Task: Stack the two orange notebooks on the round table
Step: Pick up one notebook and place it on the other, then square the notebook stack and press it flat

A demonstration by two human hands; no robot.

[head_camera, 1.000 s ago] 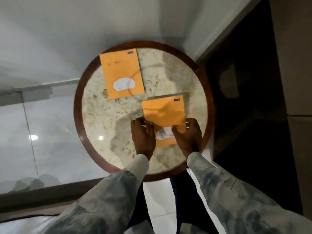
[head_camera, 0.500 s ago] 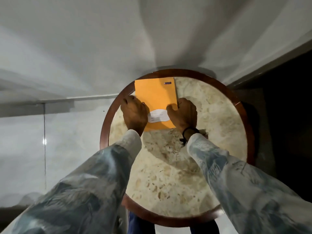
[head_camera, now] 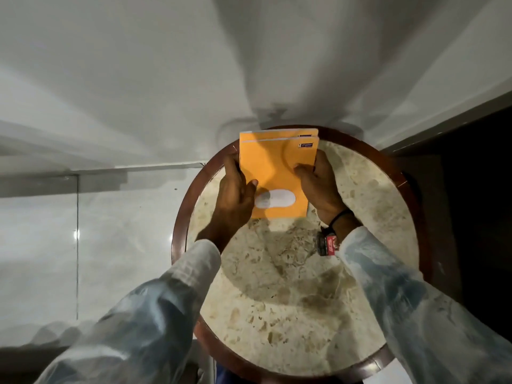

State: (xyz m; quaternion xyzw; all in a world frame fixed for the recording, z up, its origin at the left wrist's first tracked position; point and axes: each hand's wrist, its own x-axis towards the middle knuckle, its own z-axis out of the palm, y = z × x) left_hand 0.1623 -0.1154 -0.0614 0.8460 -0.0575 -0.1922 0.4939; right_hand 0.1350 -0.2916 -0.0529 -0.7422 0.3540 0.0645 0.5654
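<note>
Two orange notebooks lie one on the other at the far side of the round table (head_camera: 291,286). The top notebook (head_camera: 274,173) has a white oval label near its front edge. Only a thin strip of the lower notebook (head_camera: 277,134) shows beyond the top one's far edge. My left hand (head_camera: 232,195) grips the stack's left edge, thumb on the cover. My right hand (head_camera: 318,184) holds the right edge, fingers pressing on the cover. A watch sits on my right wrist.
The table has a marble top and a dark wooden rim (head_camera: 180,231). White walls meet in a corner just behind it. Glossy pale floor tiles (head_camera: 83,245) lie to the left, a dark area (head_camera: 476,217) to the right.
One second ago the notebooks lay apart and both hands held the near one. Both hands carried it to the far side, and it now rests on the other notebook.
</note>
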